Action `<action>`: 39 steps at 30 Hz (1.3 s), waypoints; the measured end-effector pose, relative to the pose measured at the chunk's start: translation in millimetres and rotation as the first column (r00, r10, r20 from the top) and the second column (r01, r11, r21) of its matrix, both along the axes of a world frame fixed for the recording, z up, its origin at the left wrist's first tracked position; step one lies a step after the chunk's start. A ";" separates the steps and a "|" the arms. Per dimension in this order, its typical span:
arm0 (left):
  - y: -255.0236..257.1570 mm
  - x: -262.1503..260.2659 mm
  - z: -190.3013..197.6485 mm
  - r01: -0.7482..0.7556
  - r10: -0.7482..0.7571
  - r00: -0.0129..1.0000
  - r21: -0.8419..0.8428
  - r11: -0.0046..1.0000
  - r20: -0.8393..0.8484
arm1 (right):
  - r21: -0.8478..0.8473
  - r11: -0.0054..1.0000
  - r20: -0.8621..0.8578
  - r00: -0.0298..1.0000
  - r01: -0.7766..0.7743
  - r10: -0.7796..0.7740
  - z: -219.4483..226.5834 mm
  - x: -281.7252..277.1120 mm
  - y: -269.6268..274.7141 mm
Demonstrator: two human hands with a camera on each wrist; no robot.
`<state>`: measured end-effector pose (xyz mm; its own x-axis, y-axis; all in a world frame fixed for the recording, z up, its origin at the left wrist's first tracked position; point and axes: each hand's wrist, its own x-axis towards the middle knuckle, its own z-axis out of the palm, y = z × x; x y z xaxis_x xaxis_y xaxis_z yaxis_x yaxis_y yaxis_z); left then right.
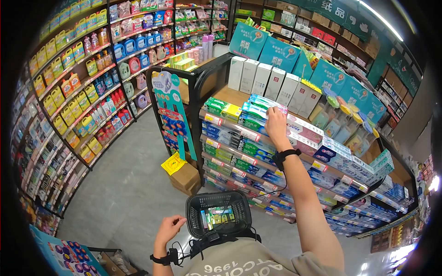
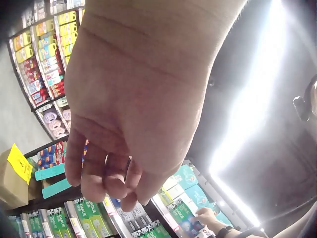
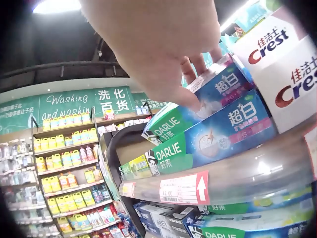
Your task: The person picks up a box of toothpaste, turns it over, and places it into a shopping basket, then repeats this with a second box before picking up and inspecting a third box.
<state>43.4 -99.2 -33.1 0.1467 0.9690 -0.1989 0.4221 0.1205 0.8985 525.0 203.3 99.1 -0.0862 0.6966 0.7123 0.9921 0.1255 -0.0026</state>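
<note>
My right hand (image 1: pixel 277 125) reaches to the top shelf and pinches a blue and green Darlie toothpaste box (image 3: pixel 223 90). In the right wrist view the thumb lies on its front face and the fingers go over its top. Directly beneath is another Darlie toothpaste box (image 3: pixel 228 129), with its green end to the left. My left hand (image 1: pixel 171 226) hangs beside the black shopping basket (image 1: pixel 195 218), fingers loosely curled and holding nothing. Several small cartons (image 1: pixel 220 216) lie inside that basket, which is at my waist.
White and red Crest boxes (image 3: pixel 285 64) stand right of the pinched box. Tall white boxes (image 1: pixel 262 79) line the shelf's back. A brown carton (image 1: pixel 186 178) with a yellow sign (image 1: pixel 173 163) sits on the floor by the shelf end. Detergent shelves (image 1: pixel 76 87) curve along the left.
</note>
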 end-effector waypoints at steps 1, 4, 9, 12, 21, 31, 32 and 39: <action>0.3 -0.8 -0.9 -0.012 0.012 1.000 0.000 1.000 0.021 | 0.006 1.000 -0.027 0.999 -0.020 0.020 -1.1 0.9 1.0; 0.7 -5.0 -4.1 -0.032 0.031 0.999 0.022 0.999 0.039 | 0.036 0.997 -0.078 0.994 -0.070 0.072 -1.5 0.4 -1.9; 1.4 -5.2 -1.4 -0.107 0.098 0.991 0.104 0.989 0.091 | 0.123 0.980 -0.071 0.984 -0.154 0.163 9.4 -13.1 -32.6; 1.3 -7.3 -14.3 -0.163 0.149 0.985 0.183 0.970 0.086 | 0.069 0.957 -0.193 0.938 -0.281 0.289 21.2 -34.3 -67.6; 2.8 15.6 45.6 -0.006 0.015 1.000 0.294 0.956 -0.027 | -0.116 0.610 -0.886 0.360 -0.784 0.294 -5.6 -63.6 -152.9; -7.9 38.3 50.7 -0.154 0.071 0.964 0.318 0.935 0.257 | -0.179 0.485 -0.976 0.094 -0.856 -0.194 -54.2 -98.5 -264.1; -9.2 35.6 43.9 -0.150 0.068 0.960 0.292 0.945 0.273 | -0.199 0.494 -0.971 0.101 -0.846 -0.218 -56.9 -97.6 -270.5; -0.9 62.9 65.0 0.134 -0.175 0.970 0.229 0.964 0.168 | -0.291 0.510 -0.944 0.156 -0.810 -0.291 -55.5 -90.8 -300.1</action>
